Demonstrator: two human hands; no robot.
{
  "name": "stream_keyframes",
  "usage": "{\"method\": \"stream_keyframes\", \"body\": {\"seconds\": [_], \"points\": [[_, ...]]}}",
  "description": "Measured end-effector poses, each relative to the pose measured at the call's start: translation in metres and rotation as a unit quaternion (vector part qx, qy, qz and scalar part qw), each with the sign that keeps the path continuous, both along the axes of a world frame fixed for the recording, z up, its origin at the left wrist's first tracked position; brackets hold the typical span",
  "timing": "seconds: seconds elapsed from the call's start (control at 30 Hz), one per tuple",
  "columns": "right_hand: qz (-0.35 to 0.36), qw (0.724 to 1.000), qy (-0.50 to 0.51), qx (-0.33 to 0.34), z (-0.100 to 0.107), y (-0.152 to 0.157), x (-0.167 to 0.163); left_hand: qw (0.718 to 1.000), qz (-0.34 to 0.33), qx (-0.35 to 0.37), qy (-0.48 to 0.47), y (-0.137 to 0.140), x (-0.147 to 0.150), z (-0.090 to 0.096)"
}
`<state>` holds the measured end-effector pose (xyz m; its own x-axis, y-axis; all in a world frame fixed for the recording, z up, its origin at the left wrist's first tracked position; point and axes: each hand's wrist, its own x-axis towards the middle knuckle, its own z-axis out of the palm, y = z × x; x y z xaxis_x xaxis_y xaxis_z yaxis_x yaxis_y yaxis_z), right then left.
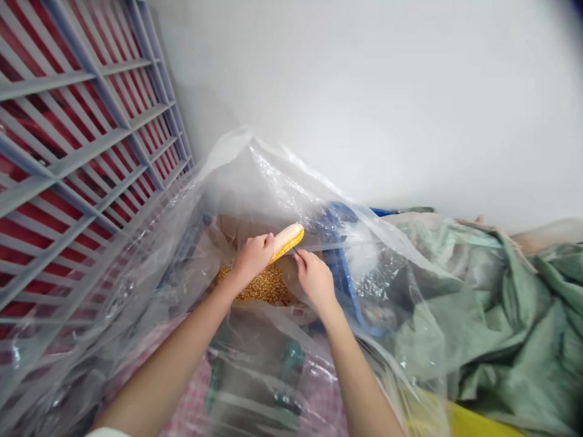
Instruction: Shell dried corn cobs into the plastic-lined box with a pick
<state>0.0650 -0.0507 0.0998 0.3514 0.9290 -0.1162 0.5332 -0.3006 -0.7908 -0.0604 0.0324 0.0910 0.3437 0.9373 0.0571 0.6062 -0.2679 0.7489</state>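
The left hand [255,254] is clamping its grip around a partly stripped yellow corn cob [288,240], whose long axis is slanting up rightward over loose golden kernels [264,286] lying within clear plastic sheeting [273,176]; the right hand [315,276], below the cob's upper end, is pinching a thin dark tool [296,249] near a blue plastic crate [348,279].

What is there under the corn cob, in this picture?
Below the corn cob, a heap of loose kernels shows. The left arm covers part of it; whatever lies beneath the kernels is hidden.
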Motion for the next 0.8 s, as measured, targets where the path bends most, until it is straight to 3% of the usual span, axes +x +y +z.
{"method": "stream_keyframes", "body": {"seconds": [0.07,0.13,0.27,0.37,0.43,0.53,0.63,0.7,0.8], "points": [[-0.044,0.991,-0.124,0.009,-0.007,-0.002,-0.013,0.999,0.006,0.004,0.050,-0.002,-0.005,0.000],[-0.056,0.989,-0.135,0.000,-0.009,-0.005,-0.017,0.996,-0.029,0.016,0.082,-0.001,-0.009,0.001],[0.034,0.996,0.084,-0.026,0.003,-0.010,0.000,0.991,-0.136,0.005,-0.008,0.007,-0.010,0.003],[0.096,0.962,0.250,-0.050,0.013,-0.008,0.012,0.987,-0.132,-0.035,-0.084,0.011,-0.006,0.003],[0.085,0.955,0.278,-0.062,0.014,-0.006,0.011,0.990,-0.099,-0.050,-0.087,0.011,-0.005,0.002],[0.016,0.999,0.033,-0.039,0.010,-0.007,-0.002,0.993,-0.050,-0.062,-0.088,0.010,-0.007,-0.001],[-0.040,0.971,-0.235,-0.032,0.006,-0.011,-0.015,0.990,-0.028,-0.098,-0.100,0.006,-0.007,-0.005],[-0.053,0.951,-0.304,-0.034,0.004,-0.012,-0.017,0.982,-0.021,-0.149,-0.113,0.004,-0.004,-0.009],[-0.046,0.952,-0.302,-0.009,-0.002,-0.010,-0.011,0.958,-0.018,-0.248,-0.142,0.000,0.003,-0.015]]}}
